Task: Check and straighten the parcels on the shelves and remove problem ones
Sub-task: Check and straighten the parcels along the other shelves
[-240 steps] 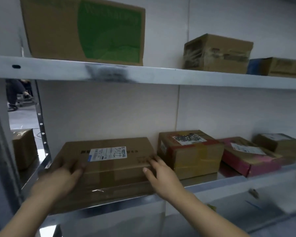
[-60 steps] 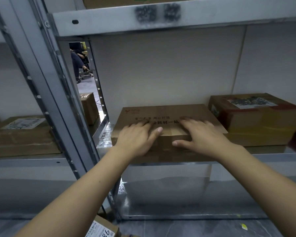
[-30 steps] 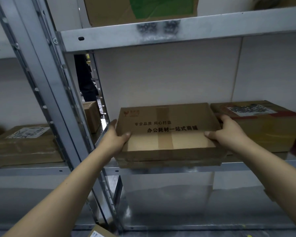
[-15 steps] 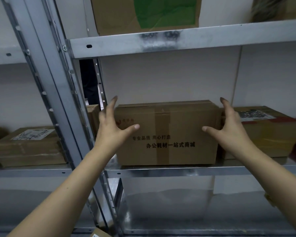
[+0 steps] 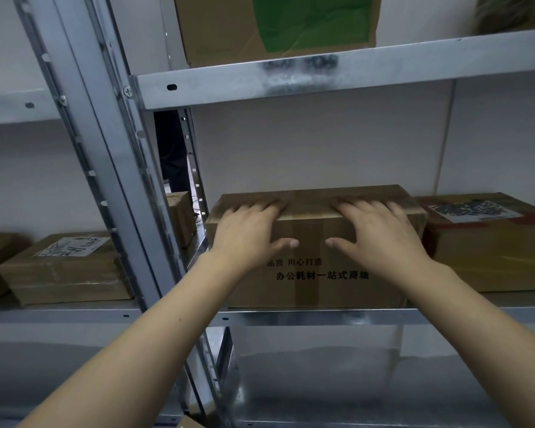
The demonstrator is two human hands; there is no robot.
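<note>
Standing on edge on the shelf [image 5: 322, 316], the box [image 5: 322, 273] is set down; left grip [image 5: 247, 233] and right grip [image 5: 380, 236], lately at its sides, now press flat and released on its top. Straightening seems nearly done.

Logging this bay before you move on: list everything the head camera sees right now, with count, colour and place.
printed carton: 1, brown with black lettering, middle shelf centre, standing on its long side
labelled carton: 1, brown with red tape, same shelf, to its right
flat carton: 1, brown with white label, left bay shelf
small carton: 1, brown, behind the upright
green-panel carton: 1, brown and green, upper shelf
corner carton: 1, brownish, blurred, upper shelf far right
shelving: grey metal, upright and beams
left hand: 1, fingers on the printed carton's top, thumb on its front
right hand: 1, placed likewise
</note>
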